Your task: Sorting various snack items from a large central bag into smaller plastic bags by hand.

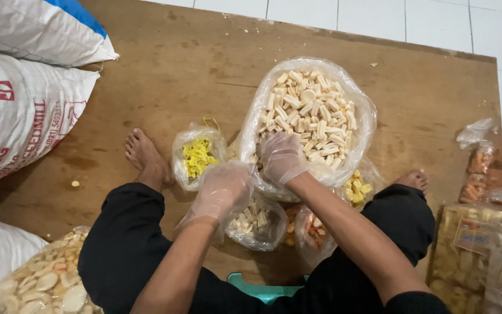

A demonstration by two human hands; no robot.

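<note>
A: What does the big bag (309, 119) look like?
B: Clear plastic, mouth rolled wide open, heaped with pale stick crackers. It sits on the wooden board (164, 70), between the person's bare feet, near the board's middle

A: And the hands?
B: Both wear thin clear gloves. The right hand (280, 157) reaches into the big bag at its near rim, fingers curled down among the sticks; I cannot tell whether they pinch any. The left hand (222, 192) hangs over a small bag (260, 224) of the same sticks just below, fingers bent loosely, and whether it grips the plastic is hidden

A: What crowds the edges?
B: A small bag of yellow pieces (197, 156) touches the big bag's left side. More small bags lie under its near edge. White sacks (24, 104) line the left, packed snack bags (483, 244) the right

A: Any open room?
B: Bare board beyond the big bag and to its left, up to the tiled floor (437, 23)
</note>
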